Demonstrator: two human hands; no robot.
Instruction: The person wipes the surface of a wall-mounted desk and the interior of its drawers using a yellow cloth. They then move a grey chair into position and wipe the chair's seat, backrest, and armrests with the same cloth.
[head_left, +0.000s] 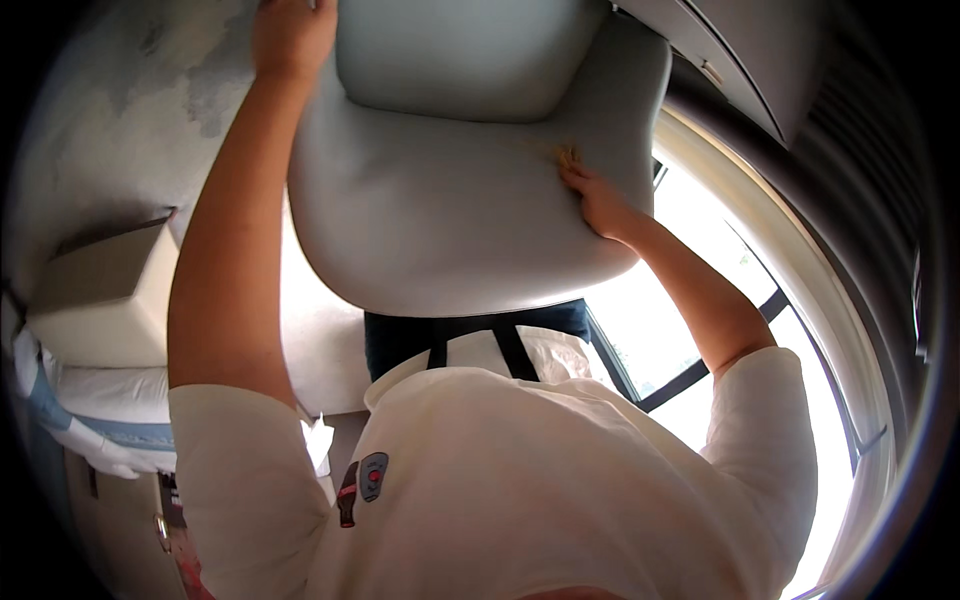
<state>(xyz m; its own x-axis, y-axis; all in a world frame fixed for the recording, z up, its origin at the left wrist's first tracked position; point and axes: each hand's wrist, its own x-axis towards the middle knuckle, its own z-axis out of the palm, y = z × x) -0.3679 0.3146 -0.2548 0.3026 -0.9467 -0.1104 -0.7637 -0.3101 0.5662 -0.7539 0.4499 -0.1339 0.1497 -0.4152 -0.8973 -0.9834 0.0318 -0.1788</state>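
Observation:
A grey, smooth-covered chair (450, 217) with a rounded outer shell and a thick pad (465, 60) fills the upper middle. My left hand (292, 37) is at its upper left edge; the top frame edge cuts off the fingers, so its grip is hidden. Lower down on the right, my right hand (600, 202) has its fingertips against the grey surface. A small yellow-brown patch or thing (568, 156) shows at those fingertips; whether it is held or is a mark on the chair cannot be told.
A beige box-like piece (105, 300) and white bedding with a blue band (127, 431) are at the left. White tissue (319, 442) sticks up beside my left sleeve. Bright window panes with a dark frame (675, 386) and pale curtain (795, 247) line the right. A panelled furniture edge (742, 82) juts in at the upper right.

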